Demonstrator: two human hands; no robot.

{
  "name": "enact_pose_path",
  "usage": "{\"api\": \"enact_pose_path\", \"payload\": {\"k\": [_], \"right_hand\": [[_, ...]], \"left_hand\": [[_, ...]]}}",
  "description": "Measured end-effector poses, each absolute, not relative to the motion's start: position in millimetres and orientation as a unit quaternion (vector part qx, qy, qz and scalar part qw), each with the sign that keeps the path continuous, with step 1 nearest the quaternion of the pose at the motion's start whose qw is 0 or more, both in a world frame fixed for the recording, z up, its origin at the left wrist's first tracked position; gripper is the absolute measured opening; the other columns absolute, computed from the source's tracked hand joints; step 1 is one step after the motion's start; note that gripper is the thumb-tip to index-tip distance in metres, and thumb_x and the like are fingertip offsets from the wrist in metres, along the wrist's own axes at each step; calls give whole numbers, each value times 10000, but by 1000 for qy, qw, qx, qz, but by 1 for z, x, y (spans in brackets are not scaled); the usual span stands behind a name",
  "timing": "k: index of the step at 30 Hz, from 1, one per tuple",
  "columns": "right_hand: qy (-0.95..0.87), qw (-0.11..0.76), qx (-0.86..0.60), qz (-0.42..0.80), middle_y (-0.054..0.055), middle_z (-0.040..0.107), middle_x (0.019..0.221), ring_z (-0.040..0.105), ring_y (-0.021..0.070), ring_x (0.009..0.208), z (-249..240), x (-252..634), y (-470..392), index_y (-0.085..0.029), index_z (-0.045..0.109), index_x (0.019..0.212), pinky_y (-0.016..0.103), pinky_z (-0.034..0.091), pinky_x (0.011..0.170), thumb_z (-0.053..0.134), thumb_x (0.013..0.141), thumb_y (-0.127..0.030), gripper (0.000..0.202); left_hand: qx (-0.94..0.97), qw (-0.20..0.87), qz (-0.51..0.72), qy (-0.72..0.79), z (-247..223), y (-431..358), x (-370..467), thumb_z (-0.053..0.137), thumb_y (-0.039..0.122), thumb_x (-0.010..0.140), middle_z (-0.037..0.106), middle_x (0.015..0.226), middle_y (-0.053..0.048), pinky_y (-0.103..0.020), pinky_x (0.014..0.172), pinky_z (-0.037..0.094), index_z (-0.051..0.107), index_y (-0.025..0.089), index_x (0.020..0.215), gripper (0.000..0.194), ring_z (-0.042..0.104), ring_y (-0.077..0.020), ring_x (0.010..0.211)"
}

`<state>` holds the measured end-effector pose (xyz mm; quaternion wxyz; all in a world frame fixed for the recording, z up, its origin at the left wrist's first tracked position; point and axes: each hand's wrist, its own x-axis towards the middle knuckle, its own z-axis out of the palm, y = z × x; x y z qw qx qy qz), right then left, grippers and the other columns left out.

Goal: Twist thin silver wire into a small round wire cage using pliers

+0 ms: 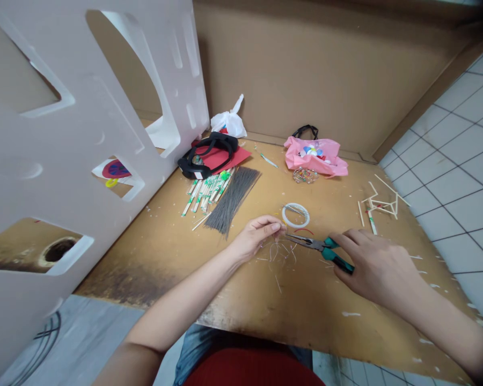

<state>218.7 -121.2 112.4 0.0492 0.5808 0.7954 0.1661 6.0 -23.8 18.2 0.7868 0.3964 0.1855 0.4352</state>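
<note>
- Left hand (258, 236): fingertips pinching something too small to identify.
- Right hand (376, 262): fingers wrapped around teal-and-black-handled metal pliers (314, 244), at the left hand's three o'clock.

Left grip (261, 236) pinching thin wires (282, 249), right grip (372, 262) around green-handled pliers (312, 243), white ring (307, 216) beyond, brown table (241, 297)

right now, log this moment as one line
left hand: pinching something small | right hand: gripping green-handled pliers | tips: near left hand | nearby: white ring
</note>
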Motion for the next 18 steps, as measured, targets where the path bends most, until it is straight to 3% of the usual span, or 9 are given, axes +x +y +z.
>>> {"api": "enact_pose_path", "payload": {"k": [10, 18], "right_hand": [[796, 45, 594, 104, 4, 615, 704, 590, 182, 638, 110, 221, -124, -222, 574, 929, 263, 279, 509, 525, 697, -303, 250], [767, 60, 638, 36, -7, 634, 684, 553, 147, 529, 111, 213, -128, -233, 557, 804, 254, 233, 468, 491, 676, -261, 147]], "left_hand": [[405, 784, 433, 186, 21, -25, 5, 726, 330, 676, 648, 701, -34, -232, 619, 408, 699, 147, 738, 194, 547, -93, 616], [410, 781, 434, 183, 21, -26, 6, 719, 331, 684, 636, 697, -29, -235, 630, 404, 696, 149, 742, 192, 537, -95, 626]]}}
